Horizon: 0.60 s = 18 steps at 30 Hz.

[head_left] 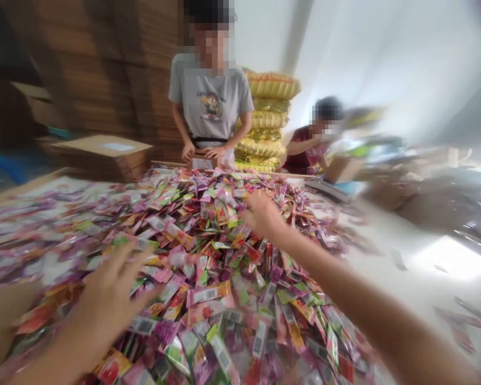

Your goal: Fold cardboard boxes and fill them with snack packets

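A large heap of small colourful sachets (208, 294), pink, purple, green and orange with barcodes, spreads across the table before me. My left hand (111, 283) hovers over or rests on the near left side of the heap, its fingers spread, with nothing seen in it. Stretched out to the far side of the pile, my right hand (262, 214) touches or nearly touches the sachets there. Motion smears its fingers, and whether it has hold of any sachet I cannot make out.
Across the table a person in a grey T-shirt (214, 107) has both hands on a small box (203, 161). Another person (304, 147) sits behind at right. A cardboard box (100, 152) stands at left, yellow sacks (264, 117) behind. Loose sachets lie on the white tabletop (396, 289).
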Tool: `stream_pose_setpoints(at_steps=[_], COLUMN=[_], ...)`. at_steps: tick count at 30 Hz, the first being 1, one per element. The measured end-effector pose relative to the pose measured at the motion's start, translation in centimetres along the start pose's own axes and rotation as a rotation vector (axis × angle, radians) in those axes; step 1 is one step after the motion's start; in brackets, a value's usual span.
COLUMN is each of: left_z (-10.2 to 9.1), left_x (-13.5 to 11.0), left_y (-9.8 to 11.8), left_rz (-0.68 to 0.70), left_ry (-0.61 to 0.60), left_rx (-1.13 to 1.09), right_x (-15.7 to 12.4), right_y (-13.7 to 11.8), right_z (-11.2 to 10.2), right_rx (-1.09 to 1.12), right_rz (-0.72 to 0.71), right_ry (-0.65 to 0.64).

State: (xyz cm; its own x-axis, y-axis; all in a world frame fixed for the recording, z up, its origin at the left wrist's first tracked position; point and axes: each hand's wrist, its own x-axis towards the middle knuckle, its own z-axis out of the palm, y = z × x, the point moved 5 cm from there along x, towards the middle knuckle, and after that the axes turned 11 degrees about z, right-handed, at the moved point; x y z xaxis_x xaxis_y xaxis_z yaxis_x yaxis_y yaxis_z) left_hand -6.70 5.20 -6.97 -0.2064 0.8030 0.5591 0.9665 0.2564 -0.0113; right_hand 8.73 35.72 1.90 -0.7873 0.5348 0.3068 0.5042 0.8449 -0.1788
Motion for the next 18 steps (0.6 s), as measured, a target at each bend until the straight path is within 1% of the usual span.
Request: stream_pose_setpoints(at_steps=[1,2,3,4,5,6,7,8,9,10,11,12,13,14,15,16,18], left_z=[1.4,3.1,4.9,6.6,8.2,9.6,10.8,11.6,12.0,11.9,11.3,10.2,8.8,7.1,5.4,3.8,1.6], left_x=[-2.8,-4.9,-6.0,-6.4,-5.9,-4.9,-3.6,-2.0,-0.3,1.5,3.3,5.2,7.2,9.5,12.0,14.7,20.0], left_y=[2.7,5.4,7.6,9.6,11.1,12.2,13.0,13.5,13.8,13.9,13.6,13.0,11.9,10.3,8.3,5.9,0.8], left_rz=[0.090,0.162,0.164,0.167,0.149,0.122,0.105,0.098,0.103,0.113,0.127,0.130,0.114,0.089,0.059,0.022,-0.051], left_ry=[-0.041,-0.119,-0.173,-0.223,-0.273,-0.317,-0.354,-0.382,-0.399,-0.400,-0.387,-0.360,-0.322,-0.269,-0.218,-0.166,-0.116], left_rx=[0.023,0.054,0.067,0.067,0.057,0.036,0.009,-0.020,-0.047,-0.065,-0.071,-0.068,-0.055,-0.034,-0.015,0.006,0.039], right_x=[-3.4,-6.4,-8.7,-10.4,-11.4,-11.9,-12.0,-11.8,-11.3,-10.6,-9.6,-8.2,-6.3,-3.9,-1.0,2.4,9.5], right_y=[-0.6,-0.8,-0.6,-0.4,-0.1,0.1,0.2,0.2,0.1,0.1,0.1,0.0,-0.2,-0.5,-0.8,-1.1,-1.4], right_z=[2.4,4.8,7.2,9.4,11.2,12.5,13.4,13.8,13.7,12.9,11.6,9.8,7.5,5.0,2.6,0.5,-2.7], right_rx=[-0.053,-0.130,-0.205,-0.263,-0.301,-0.309,-0.297,-0.274,-0.252,-0.230,-0.206,-0.179,-0.149,-0.111,-0.090,-0.083,-0.058], right_rz=[-0.129,-0.197,-0.193,-0.177,-0.159,-0.154,-0.166,-0.187,-0.204,-0.210,-0.202,-0.182,-0.153,-0.120,-0.088,-0.057,-0.010], right_ry=[-0.105,-0.162,-0.195,-0.216,-0.213,-0.204,-0.197,-0.189,-0.185,-0.177,-0.158,-0.119,-0.068,-0.003,0.055,0.086,0.101])
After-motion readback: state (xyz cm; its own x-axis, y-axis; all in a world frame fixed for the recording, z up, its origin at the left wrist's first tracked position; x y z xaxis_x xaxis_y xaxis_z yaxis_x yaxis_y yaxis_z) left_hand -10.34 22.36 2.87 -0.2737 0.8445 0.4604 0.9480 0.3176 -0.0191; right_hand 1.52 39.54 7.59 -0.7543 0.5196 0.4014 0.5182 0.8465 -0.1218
